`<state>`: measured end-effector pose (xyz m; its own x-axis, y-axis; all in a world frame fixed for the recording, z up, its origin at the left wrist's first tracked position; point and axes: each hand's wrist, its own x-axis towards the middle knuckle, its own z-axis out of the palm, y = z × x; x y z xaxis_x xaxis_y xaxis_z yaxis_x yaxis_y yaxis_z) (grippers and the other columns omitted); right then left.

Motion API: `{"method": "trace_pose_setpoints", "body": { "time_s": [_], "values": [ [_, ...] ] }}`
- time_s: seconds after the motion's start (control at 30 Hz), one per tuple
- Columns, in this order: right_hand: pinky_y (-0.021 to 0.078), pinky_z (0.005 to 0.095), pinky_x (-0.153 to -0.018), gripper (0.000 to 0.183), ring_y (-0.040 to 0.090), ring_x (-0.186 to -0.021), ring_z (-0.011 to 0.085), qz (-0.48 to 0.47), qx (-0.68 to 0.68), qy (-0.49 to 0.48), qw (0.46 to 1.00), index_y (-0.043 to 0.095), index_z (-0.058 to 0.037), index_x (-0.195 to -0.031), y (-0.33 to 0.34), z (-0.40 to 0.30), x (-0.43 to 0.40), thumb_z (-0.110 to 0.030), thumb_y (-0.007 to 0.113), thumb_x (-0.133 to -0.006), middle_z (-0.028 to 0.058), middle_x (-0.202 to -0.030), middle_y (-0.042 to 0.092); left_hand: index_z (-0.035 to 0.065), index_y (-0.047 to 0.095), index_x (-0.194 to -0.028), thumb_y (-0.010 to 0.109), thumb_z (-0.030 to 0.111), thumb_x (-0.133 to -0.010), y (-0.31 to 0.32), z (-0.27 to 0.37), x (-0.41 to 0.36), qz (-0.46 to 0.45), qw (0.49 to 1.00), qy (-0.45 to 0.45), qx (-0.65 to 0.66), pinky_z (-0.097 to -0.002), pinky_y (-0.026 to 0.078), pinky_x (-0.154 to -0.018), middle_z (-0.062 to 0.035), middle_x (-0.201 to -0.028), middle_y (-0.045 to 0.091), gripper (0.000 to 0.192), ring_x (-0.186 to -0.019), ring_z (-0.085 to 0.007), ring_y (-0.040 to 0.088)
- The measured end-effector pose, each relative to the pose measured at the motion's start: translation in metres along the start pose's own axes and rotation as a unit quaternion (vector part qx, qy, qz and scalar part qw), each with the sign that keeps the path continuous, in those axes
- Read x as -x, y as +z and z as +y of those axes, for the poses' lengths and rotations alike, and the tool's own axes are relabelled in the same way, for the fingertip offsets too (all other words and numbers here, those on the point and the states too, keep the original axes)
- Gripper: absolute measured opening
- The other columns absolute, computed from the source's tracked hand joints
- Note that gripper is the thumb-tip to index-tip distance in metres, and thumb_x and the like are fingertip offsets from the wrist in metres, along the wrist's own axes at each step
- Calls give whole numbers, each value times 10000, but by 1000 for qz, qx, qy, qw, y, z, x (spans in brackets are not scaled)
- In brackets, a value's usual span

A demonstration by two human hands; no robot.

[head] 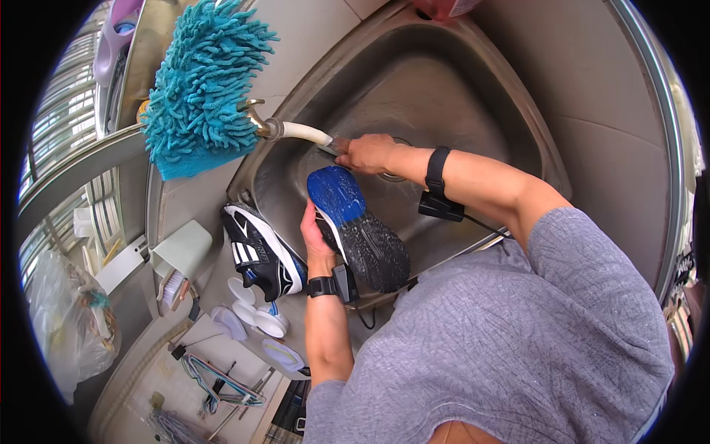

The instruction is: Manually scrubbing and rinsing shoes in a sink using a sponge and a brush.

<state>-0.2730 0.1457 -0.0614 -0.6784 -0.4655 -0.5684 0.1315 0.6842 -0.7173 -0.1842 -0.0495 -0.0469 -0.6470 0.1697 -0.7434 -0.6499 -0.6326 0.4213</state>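
My left hand (315,227) grips a sports shoe (355,227) from its side, over the near part of the sink. The wet sole faces up, blue at one end and black at the other, with whitish suds or drops on it. My right hand (369,154) is at the mouth of a white hose (305,132) fitted to a brass tap (256,116). A thin greyish edge shows by its fingertips; whether it holds something is unclear. A second shoe (258,252), black and white, lies on the ledge left of the sink.
The steel sink (444,94) has a drain beneath my right forearm. A teal chenille mitt (205,94) hangs over the tap. Left are a pale cup (186,247), a scrub brush (173,287), white tubs (269,319) and a plastic bag (72,327). Hangers (222,383) lie lower down.
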Motion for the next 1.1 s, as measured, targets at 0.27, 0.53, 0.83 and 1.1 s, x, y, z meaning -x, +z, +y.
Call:
{"method": "trace_pose_setpoints", "body": {
  "time_s": [0.27,0.53,0.83,1.1],
  "values": [
    [482,394,-672,559,636,-835,292,-71,-193,89,975,582,124,-930,23,50,26,-413,622,-784,262,-938,618,4,512,-1205,417,367,-914,-9,15,29,-20,996,80,21,-470,451,-907,-160,-1161,577,474,-1031,-318,568],
    [498,384,-491,194,638,-577,282,-45,92,6,995,575,132,-818,40,46,52,-8,485,-718,234,-784,634,7,597,-1062,535,155,-877,12,28,114,-16,962,247,-118,-302,460,-828,-67,-1014,637,245,-902,-162,600],
    [433,304,-382,216,536,-463,178,-85,-333,6,939,572,71,-713,56,-107,34,-107,688,-753,112,-632,580,-11,561,-1091,566,76,-867,12,-16,204,173,876,448,-47,-300,467,-842,-67,-1033,609,241,-924,-150,591],
    [491,389,-801,751,593,-931,354,132,-199,-22,971,403,78,-1096,141,-198,17,-327,814,-616,230,-1010,579,-57,542,-1084,513,89,-896,-23,-60,260,244,854,450,96,-340,468,-850,-121,-1065,595,240,-961,-201,585]
  ]
}}
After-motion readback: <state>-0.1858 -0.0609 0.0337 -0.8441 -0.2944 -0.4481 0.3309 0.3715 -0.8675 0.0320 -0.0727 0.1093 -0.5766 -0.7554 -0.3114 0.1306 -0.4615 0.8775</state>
